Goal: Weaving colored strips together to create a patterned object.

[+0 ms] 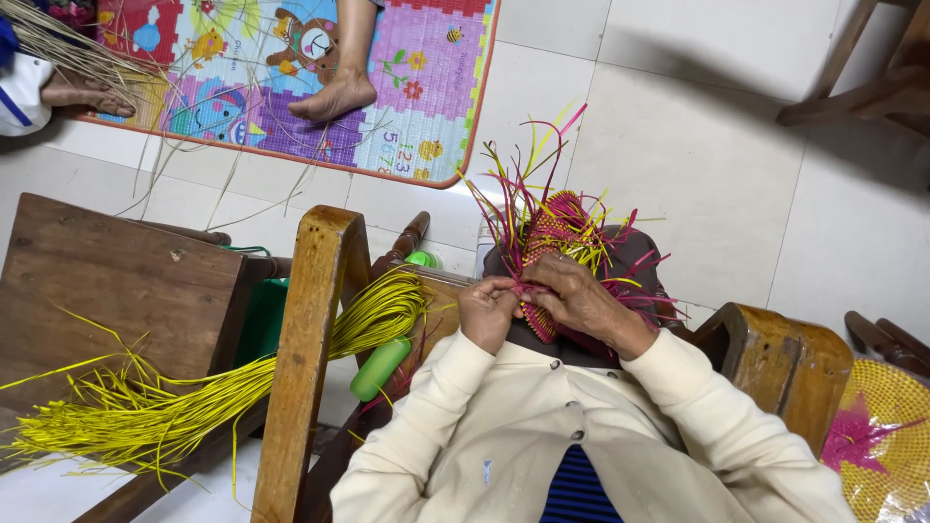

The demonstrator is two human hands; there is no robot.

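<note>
Two hands meet over a half-woven piece (550,254) of pink and yellow strips, held above the lap of a person in a cream cardigan. The left hand (487,312) is curled, its fingertips pinching strips at the piece's near edge; the right hand (579,295) lies across the piece, fingers bent and pressed together on the weave. Loose strip ends fan up and outward from the piece.

The floor (697,126) is pale tile. Beyond the piece lies a bright play mat (426,87) with cartoon animals, and on it a bare foot (334,97) of another person. At the mat's far left a second foot and a bunch of tan straw (68,48) show. Left of the piece stands a wooden chair frame (315,339) with a bundle of yellow strips (194,397) draped through it onto a dark wooden stool (107,281). A green tube (380,368) leans just below the left hand. Right of the piece is a wooden armrest (785,363), and beyond that a finished yellow and pink fan (882,436).

The other person is cut off above the ankle. The fan runs off the frame. The left thumb is hidden, and the piece's lower edge sits behind the hands.
</note>
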